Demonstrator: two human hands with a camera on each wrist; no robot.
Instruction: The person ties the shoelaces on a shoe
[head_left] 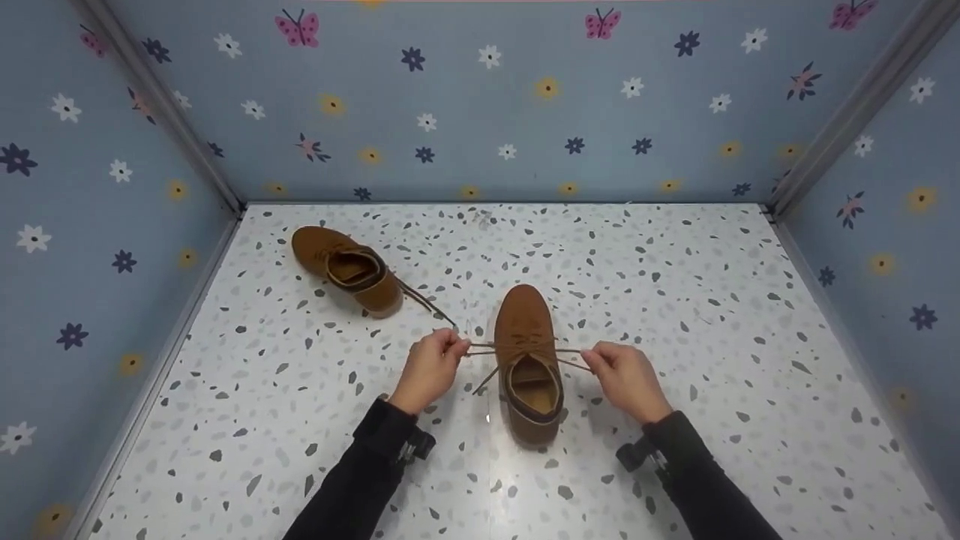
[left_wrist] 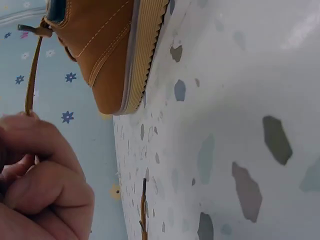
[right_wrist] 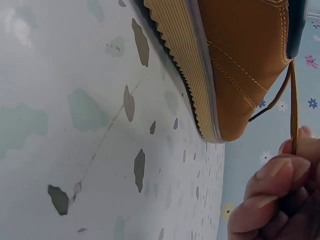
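Note:
A brown lace-up shoe [head_left: 523, 315] stands upright on the speckled surface, toe pointing away from me. On its left side, my left hand [head_left: 430, 369] pinches a shoelace [left_wrist: 32, 80] between thumb and fingers and holds it out sideways. Opposite it, my right hand [head_left: 628, 379] pinches the shoelace [right_wrist: 294, 100] on the other side, also drawn outward. Both stretches look taut in the head view. A loose lace end [head_left: 486, 381] sticks out at the shoe's left. How the laces cross over the tongue is too small to tell.
The matching brown shoe [head_left: 322, 247] lies farther back on the left, toe turned to the far left. Its laces [head_left: 426, 301] trail toward my left hand. Blue flowered panels [head_left: 487, 97] enclose the speckled white surface [head_left: 675, 300] at the back and both sides.

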